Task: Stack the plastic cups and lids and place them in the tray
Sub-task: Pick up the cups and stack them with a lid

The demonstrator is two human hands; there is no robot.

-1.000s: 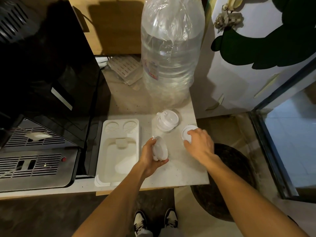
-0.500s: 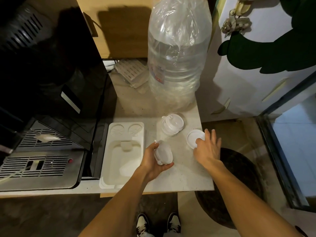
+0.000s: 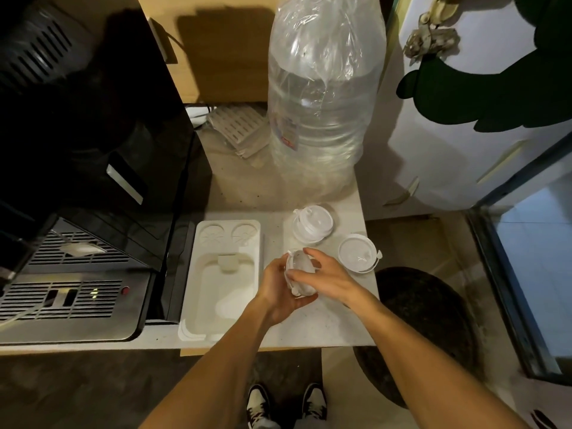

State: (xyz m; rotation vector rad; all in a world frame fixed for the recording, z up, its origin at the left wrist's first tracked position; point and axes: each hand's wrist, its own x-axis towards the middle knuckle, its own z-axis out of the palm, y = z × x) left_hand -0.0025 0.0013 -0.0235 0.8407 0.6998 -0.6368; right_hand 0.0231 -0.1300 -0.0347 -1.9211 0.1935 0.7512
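Above the worktop [image 3: 312, 329], just right of the white tray [image 3: 227, 305], both hands meet: the left hand [image 3: 277, 292] cups a clear plastic cup [image 3: 301, 274], right hand [image 3: 328, 278] fingers grasping its side. A lid [image 3: 356, 253] and second cup [image 3: 312, 223] lie beyond.

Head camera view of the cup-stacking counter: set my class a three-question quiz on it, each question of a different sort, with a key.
1. True or false: the white rectangular plastic tray already holds a stack of cups.
2. Which hands hold the clear plastic cup? A) left hand only B) right hand only C) both
3. Fill in: the loose round white plastic lid lies on the pale counter to the ____ of the hands.

Key: 1 false; 2 C; 3 right. The tall clear water bottle stands behind the other lidded white plastic cup.
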